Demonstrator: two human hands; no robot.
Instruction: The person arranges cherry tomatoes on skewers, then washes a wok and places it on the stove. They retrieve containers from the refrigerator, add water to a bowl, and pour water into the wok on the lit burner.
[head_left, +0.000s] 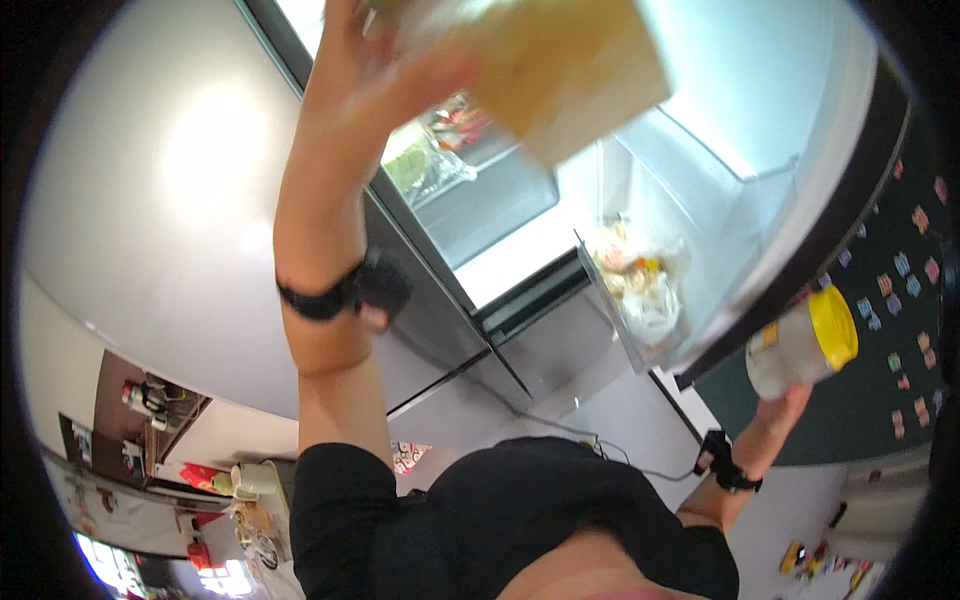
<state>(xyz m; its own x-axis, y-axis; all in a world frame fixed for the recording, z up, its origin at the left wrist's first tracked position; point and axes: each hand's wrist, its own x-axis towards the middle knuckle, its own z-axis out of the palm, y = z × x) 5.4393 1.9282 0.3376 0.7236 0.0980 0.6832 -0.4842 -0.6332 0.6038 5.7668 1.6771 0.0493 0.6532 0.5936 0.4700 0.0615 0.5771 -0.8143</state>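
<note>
Raised at the top, my left hand (409, 82) grips a yellowish-brown box-like container (577, 75), both smeared by motion blur. It hangs in front of the lit interior of an open refrigerator (517, 232). Off to the right, my right hand (784, 409) holds a translucent jar (787, 352) with a yellow screw lid (832, 326). The jar is tilted and lies outside the open fridge door (795, 247). Behind the container, a bag of green produce (420, 165) sits in a grey drawer (499, 206); part of the shelf space is hidden.
Bagged food (641, 289) fills the low door bin (611, 315). A closed grey door panel (180, 247) spans the left. Small colourful stickers or magnets dot a dark panel (862, 390) at right. A cable (555, 427) runs across near my body. Kitchen items stand on a counter (281, 487).
</note>
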